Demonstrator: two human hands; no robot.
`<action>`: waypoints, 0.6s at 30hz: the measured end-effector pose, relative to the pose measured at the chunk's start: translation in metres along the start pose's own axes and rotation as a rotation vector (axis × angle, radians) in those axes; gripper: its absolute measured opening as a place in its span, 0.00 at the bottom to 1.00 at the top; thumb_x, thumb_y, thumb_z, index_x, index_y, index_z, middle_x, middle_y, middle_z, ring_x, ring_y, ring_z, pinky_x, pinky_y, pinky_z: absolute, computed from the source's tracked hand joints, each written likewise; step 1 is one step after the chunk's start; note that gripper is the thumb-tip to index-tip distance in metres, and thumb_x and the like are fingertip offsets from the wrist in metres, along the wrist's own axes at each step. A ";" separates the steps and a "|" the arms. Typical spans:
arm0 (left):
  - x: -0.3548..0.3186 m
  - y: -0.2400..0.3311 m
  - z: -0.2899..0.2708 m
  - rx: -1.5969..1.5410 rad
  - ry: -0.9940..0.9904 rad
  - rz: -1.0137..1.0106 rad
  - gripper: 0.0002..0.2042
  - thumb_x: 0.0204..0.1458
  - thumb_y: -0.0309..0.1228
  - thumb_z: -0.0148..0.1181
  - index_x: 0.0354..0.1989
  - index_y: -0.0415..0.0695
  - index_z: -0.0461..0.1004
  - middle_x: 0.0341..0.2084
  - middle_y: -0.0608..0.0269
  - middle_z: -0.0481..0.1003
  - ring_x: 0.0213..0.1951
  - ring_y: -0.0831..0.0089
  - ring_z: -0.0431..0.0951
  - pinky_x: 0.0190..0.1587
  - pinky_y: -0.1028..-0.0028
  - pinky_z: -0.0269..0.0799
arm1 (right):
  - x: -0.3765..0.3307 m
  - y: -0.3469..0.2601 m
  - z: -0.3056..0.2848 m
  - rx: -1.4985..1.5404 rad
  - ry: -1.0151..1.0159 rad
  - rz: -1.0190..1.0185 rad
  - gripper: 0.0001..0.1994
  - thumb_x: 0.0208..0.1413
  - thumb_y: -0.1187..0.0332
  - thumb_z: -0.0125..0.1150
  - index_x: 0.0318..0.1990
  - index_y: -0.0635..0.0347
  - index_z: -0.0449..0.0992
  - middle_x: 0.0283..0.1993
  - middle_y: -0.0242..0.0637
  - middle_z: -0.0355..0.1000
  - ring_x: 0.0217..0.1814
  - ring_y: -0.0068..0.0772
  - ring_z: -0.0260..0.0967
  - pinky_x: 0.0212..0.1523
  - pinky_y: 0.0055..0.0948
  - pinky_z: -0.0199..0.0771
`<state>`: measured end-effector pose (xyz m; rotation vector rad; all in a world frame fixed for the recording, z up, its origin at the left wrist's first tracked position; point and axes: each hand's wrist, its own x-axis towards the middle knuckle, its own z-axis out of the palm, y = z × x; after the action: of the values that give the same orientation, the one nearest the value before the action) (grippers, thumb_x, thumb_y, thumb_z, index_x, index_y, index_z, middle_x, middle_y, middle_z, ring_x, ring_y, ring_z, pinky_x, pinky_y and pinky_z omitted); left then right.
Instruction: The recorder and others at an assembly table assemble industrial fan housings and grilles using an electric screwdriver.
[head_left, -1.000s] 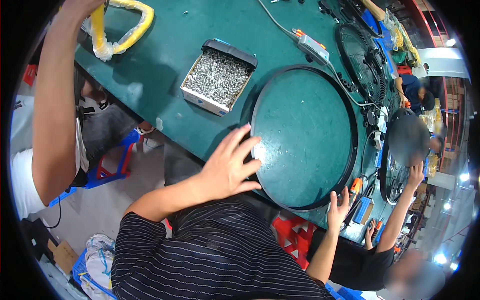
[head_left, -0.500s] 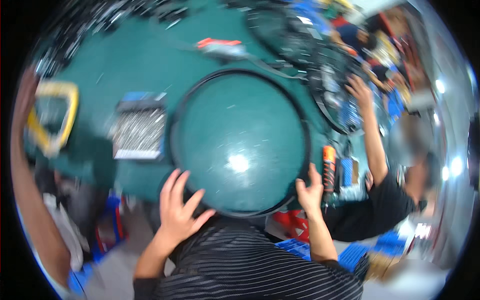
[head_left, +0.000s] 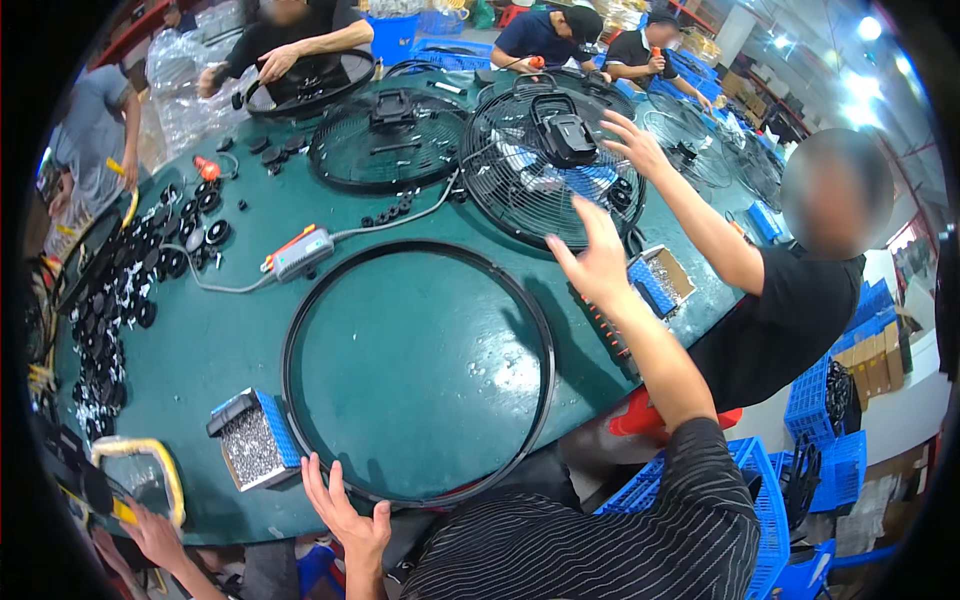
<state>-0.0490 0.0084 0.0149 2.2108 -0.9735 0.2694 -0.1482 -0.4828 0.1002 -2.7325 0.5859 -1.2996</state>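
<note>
A large black ring [head_left: 549,345] lies flat on the green table [head_left: 190,350] in front of me. At its near left edge is my left hand [head_left: 348,518], fingers spread, the tips close by the rim; whether they touch it I cannot tell. My right hand [head_left: 598,262] is raised past the ring's far right side, thumb and fingers apart, with nothing in it. It is nearest to a black wire fan guard [head_left: 490,130] with a dark square housing [head_left: 568,137]. A co-worker's hand [head_left: 637,143] reaches over the same guard's right edge.
A box of small metal screws [head_left: 250,445] stands left of the ring. Beyond the ring lies a grey-orange cabled device [head_left: 300,252]. Several black round parts [head_left: 100,345] are strewn at left. Another screw box [head_left: 665,278] sits at right. A yellow frame [head_left: 172,470] is at near left.
My view has swung toward the right and far side. My right hand has left the ring's near right edge and reached out toward the fan guard. The left stays by the rim.
</note>
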 end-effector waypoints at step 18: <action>-0.009 -0.010 0.017 0.136 0.260 0.049 0.34 0.59 0.61 0.40 0.57 0.40 0.66 0.54 0.40 0.70 0.55 0.43 0.70 0.57 0.47 0.63 | 0.141 0.123 0.094 -0.199 0.224 0.526 0.46 0.29 0.54 0.77 0.59 0.69 0.68 0.56 0.55 0.70 0.60 0.55 0.67 0.62 0.42 0.66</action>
<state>-0.0492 0.0062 -0.0068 2.2055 -0.8884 0.6457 -0.0345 -0.6577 0.1179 -2.3217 1.4041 -1.4612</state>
